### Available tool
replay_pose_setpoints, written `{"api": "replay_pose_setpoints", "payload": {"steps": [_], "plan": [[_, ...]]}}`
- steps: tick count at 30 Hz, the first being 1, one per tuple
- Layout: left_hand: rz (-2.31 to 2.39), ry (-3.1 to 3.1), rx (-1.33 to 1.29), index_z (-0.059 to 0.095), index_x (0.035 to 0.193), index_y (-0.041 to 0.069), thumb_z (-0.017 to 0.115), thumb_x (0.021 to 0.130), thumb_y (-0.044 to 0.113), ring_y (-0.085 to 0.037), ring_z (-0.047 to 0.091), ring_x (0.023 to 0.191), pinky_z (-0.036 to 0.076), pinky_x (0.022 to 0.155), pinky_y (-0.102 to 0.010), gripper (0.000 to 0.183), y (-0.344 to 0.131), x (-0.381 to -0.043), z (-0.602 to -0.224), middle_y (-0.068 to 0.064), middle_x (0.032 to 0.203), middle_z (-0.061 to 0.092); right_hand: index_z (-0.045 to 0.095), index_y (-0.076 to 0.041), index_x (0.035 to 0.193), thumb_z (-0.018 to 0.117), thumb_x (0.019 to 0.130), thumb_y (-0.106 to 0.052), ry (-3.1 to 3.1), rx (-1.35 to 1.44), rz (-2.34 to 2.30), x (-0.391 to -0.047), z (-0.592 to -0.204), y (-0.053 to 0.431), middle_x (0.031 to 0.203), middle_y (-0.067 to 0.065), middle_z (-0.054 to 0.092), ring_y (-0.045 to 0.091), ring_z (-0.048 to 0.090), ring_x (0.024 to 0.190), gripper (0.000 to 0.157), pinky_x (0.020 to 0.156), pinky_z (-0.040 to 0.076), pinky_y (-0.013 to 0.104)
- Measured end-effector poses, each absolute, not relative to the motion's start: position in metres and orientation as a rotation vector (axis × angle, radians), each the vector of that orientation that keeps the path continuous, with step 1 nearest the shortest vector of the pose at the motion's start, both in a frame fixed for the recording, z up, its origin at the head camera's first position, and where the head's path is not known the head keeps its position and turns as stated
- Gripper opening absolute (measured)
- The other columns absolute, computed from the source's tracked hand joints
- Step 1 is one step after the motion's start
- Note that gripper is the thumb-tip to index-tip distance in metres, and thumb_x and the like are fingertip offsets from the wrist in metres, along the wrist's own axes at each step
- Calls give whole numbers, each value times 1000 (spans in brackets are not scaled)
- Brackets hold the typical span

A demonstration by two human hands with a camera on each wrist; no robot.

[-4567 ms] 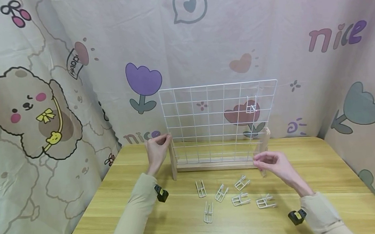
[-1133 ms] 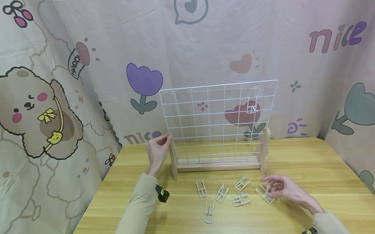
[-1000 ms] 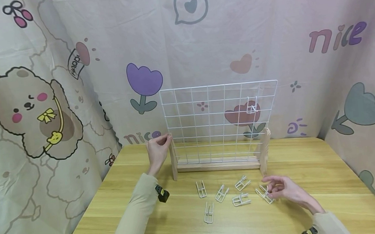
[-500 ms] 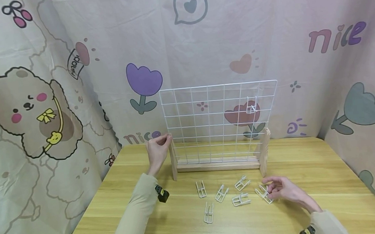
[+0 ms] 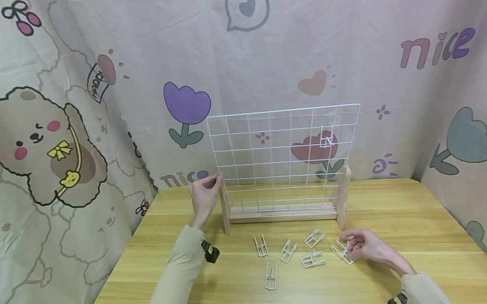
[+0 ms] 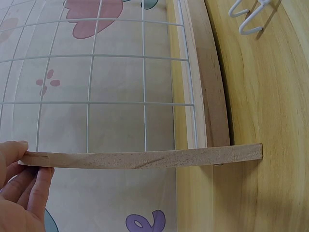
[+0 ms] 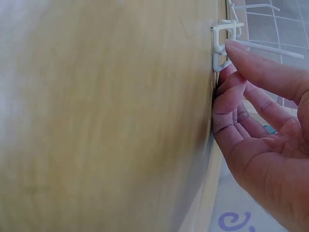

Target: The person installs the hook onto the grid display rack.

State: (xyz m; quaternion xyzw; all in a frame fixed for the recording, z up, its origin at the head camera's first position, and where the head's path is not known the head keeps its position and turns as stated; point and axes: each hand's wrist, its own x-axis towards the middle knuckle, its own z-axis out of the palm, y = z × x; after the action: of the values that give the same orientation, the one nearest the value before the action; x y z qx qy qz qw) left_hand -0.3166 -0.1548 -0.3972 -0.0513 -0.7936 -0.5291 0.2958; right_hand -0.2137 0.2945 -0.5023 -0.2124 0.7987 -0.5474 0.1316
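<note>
A white wire grid (image 5: 271,154) stands upright in a wooden stand (image 5: 284,214) on the table. My left hand (image 5: 205,194) pinches the top of the stand's left wooden post (image 6: 145,158) between thumb and fingers. At the right, my right hand (image 5: 371,247) holds a white double-prong wire hook (image 5: 341,253) at the tabletop. In the right wrist view, thumb and forefinger pinch that hook (image 7: 219,48) by its frame, prongs pointing away from the table. Another white hook (image 5: 327,140) hangs on the grid's upper right.
Several loose white wire hooks (image 5: 288,251) lie in front of the stand on the wooden table (image 5: 220,289). The stand's right post (image 5: 343,196) rises behind my right hand. A printed cloth (image 5: 240,65) hangs behind and at both sides.
Since the earliest frame my right hand has moved from the stand's right foot down to the rightmost hook, which has turned. Over the last second both hands stay nearly still.
</note>
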Motion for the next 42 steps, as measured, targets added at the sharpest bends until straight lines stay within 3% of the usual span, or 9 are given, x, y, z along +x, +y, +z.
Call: {"api": "replay_pose_setpoints", "payload": {"steps": [5, 26, 33, 42], "plan": [[-1410, -2114, -133, 77, 107, 0, 76, 90, 14, -32, 77, 93, 62, 78, -30, 22, -155, -317, -397, -19, 103, 77, 45, 28, 123, 73, 78, 7, 2333, -604, -1579, -214, -502, 294, 86, 19, 67, 3, 62, 75, 57, 70, 56, 20], [-1401, -2114, -138, 77, 107, 0, 75, 91, 15, -32, 77, 93, 63, 78, -33, 22, -155, -317, -398, -19, 103, 77, 43, 28, 126, 73, 80, 6, 2302, -599, -1590, -213, -502, 294, 85, 9, 66, 3, 62, 74, 59, 69, 55, 19], [-1419, -2118, -129, 77, 107, 0, 76, 91, 14, -32, 77, 93, 58, 73, -14, 22, -155, -317, -398, -19, 104, 77, 52, 25, 113, 73, 79, 5, 2313, -606, -1586, -214, -503, 293, 84, 4, 66, 2, 60, 75, 44, 69, 55, 18], [-1406, -2115, -132, 77, 107, 0, 76, 90, 15, -32, 77, 93, 54, 71, -8, 22, -155, -317, -398, -19, 105, 77, 59, 21, 99, 73, 80, 6, 2350, -526, -1538, -212, -500, 293, 83, 2, 64, 3, 58, 74, 28, 67, 52, 17]]}}
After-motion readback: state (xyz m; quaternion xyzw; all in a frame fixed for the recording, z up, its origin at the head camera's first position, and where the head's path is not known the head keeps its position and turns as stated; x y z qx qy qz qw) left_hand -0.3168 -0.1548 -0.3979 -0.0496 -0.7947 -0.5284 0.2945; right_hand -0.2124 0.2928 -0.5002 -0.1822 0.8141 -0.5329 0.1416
